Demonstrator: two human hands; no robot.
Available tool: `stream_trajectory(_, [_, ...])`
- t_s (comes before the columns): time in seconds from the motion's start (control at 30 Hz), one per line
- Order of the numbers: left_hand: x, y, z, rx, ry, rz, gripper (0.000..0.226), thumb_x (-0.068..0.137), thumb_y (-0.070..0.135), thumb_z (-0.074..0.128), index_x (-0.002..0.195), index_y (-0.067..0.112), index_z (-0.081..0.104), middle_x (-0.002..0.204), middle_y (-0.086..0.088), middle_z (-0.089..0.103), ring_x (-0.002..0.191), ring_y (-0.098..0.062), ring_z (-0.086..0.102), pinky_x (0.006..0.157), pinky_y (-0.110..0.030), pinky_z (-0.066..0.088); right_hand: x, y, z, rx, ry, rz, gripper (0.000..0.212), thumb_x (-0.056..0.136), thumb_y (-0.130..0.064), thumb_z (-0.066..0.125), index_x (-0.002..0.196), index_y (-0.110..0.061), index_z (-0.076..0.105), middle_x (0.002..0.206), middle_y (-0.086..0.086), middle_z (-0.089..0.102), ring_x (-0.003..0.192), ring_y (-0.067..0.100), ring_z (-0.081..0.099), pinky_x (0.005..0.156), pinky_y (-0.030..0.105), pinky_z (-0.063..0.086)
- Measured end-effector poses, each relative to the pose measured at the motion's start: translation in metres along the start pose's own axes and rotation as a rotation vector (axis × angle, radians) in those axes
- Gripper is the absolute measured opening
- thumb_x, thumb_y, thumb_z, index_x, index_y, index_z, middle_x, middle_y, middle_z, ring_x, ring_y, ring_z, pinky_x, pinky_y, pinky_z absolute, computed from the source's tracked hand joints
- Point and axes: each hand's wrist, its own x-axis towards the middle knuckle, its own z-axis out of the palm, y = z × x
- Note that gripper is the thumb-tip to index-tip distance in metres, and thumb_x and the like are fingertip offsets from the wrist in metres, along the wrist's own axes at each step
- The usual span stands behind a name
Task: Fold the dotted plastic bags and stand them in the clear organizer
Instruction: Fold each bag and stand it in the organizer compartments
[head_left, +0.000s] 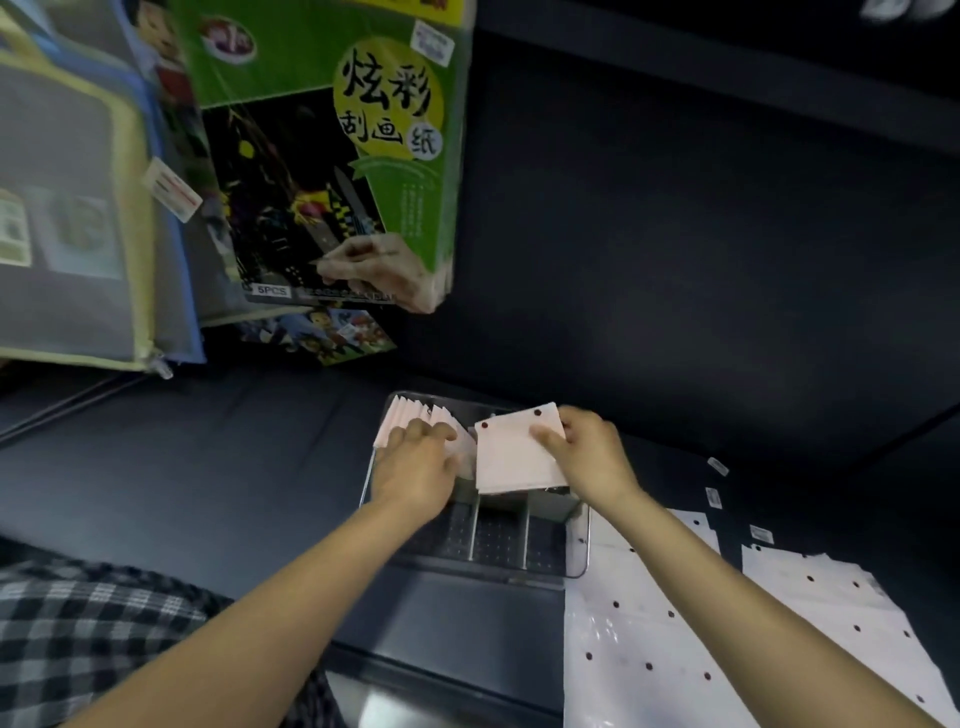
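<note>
A clear organizer with dividers sits on the dark shelf in the middle of the head view. Several folded white bags stand in a row at its far left. My left hand rests flat against that row, fingers spread, holding nothing. My right hand grips a folded white dotted bag, held upright over the organizer's far right part. Flat unfolded dotted bags lie on the shelf to the right, partly under my right forearm.
A green scratch-paper pack and zipped folders lean at the back left. Small white labels lie on the shelf right of the organizer. Checked fabric shows at the lower left. A dark shelf board runs overhead.
</note>
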Motion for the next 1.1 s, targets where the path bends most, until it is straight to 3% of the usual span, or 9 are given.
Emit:
stream_trajectory(0.1, [0.008, -0.013, 0.005, 0.118, 0.064, -0.072, 0.045, 0.097, 0.040, 0.043, 0.139, 0.027, 0.036, 0.149, -0.005, 0.022, 0.133, -0.026, 0.023, 0.105, -0.040, 0.025, 0.020, -0.011, 0.016, -0.095, 0.016, -0.013, 0.022, 0.094, -0.029, 0.053, 0.101, -0.011, 0.065, 0.096, 0.005, 0.069, 0.086, 0.022, 0.063, 0.074, 0.039, 0.053])
stream_trajectory(0.17, [0.013, -0.021, 0.008, 0.057, 0.081, -0.120, 0.053, 0.096, 0.041, 0.045, 0.144, 0.023, 0.028, 0.153, -0.009, 0.014, 0.137, -0.028, 0.018, 0.109, -0.042, 0.023, 0.029, -0.017, 0.027, -0.212, 0.019, -0.036, 0.024, 0.094, -0.030, 0.050, 0.099, -0.010, 0.062, 0.096, 0.008, 0.068, 0.087, 0.026, 0.063, 0.070, 0.038, 0.052])
stream_trajectory(0.3, [0.019, -0.036, 0.011, -0.175, 0.073, -0.189, 0.057, 0.093, 0.036, 0.053, 0.142, 0.016, 0.031, 0.148, -0.009, 0.024, 0.132, -0.029, 0.027, 0.104, -0.042, 0.035, 0.046, -0.029, 0.045, -0.466, 0.001, -0.081, 0.020, 0.096, -0.025, 0.045, 0.087, -0.010, 0.055, 0.093, 0.012, 0.066, 0.082, 0.029, 0.061, 0.058, 0.030, 0.038])
stream_trajectory(0.43, [0.023, -0.040, 0.015, -0.225, 0.153, -0.188, 0.053, 0.089, 0.035, 0.060, 0.137, 0.020, 0.042, 0.140, -0.008, 0.033, 0.123, -0.027, 0.034, 0.099, -0.038, 0.039, 0.057, -0.037, 0.067, -0.601, -0.097, -0.029, 0.018, 0.093, -0.006, 0.043, 0.094, -0.006, 0.061, 0.099, 0.013, 0.066, 0.086, 0.027, 0.062, 0.062, 0.030, 0.043])
stream_trajectory(0.53, [0.026, -0.039, 0.017, -0.283, 0.211, -0.194, 0.051, 0.088, 0.032, 0.064, 0.134, 0.019, 0.046, 0.134, -0.007, 0.038, 0.119, -0.026, 0.036, 0.098, -0.035, 0.038, 0.060, -0.037, 0.083, -0.608, -0.150, 0.055, 0.018, 0.092, -0.006, 0.047, 0.100, -0.004, 0.063, 0.104, 0.015, 0.066, 0.092, 0.029, 0.063, 0.065, 0.029, 0.045])
stream_trajectory(0.8, [0.025, -0.040, 0.023, -0.444, 0.162, -0.180, 0.067, 0.083, 0.027, 0.070, 0.140, 0.020, 0.036, 0.133, -0.007, 0.044, 0.121, -0.024, 0.044, 0.093, -0.040, 0.045, 0.071, -0.039, 0.118, 0.163, -0.413, 0.495, 0.070, 0.096, -0.058, 0.021, 0.130, -0.004, 0.050, 0.131, 0.015, 0.054, 0.118, 0.028, 0.053, 0.103, 0.035, 0.039])
stream_trajectory(0.93, [0.023, -0.039, 0.022, -0.484, 0.148, -0.179, 0.074, 0.077, 0.031, 0.076, 0.139, 0.024, 0.036, 0.130, -0.004, 0.043, 0.118, -0.024, 0.046, 0.090, -0.042, 0.048, 0.076, -0.034, 0.123, 0.520, -0.448, 0.611, 0.073, 0.092, -0.064, 0.025, 0.125, -0.005, 0.054, 0.122, 0.015, 0.061, 0.112, 0.026, 0.059, 0.103, 0.040, 0.043])
stream_trajectory(1.0, [0.023, -0.040, 0.021, -0.498, 0.153, -0.174, 0.075, 0.076, 0.032, 0.077, 0.139, 0.025, 0.036, 0.131, -0.003, 0.042, 0.118, -0.023, 0.046, 0.090, -0.041, 0.048, 0.078, -0.034, 0.123, 0.593, -0.485, 0.612, 0.072, 0.092, -0.064, 0.028, 0.120, -0.005, 0.056, 0.117, 0.016, 0.064, 0.108, 0.026, 0.061, 0.101, 0.041, 0.046])
stream_trajectory(1.1, [0.023, -0.042, 0.022, -0.474, 0.157, -0.149, 0.072, 0.078, 0.031, 0.076, 0.139, 0.023, 0.037, 0.134, -0.003, 0.040, 0.119, -0.022, 0.045, 0.090, -0.040, 0.048, 0.079, -0.032, 0.127, 0.472, -0.475, 0.581, 0.070, 0.094, -0.061, 0.025, 0.123, -0.005, 0.057, 0.119, 0.015, 0.063, 0.111, 0.025, 0.059, 0.104, 0.038, 0.042])
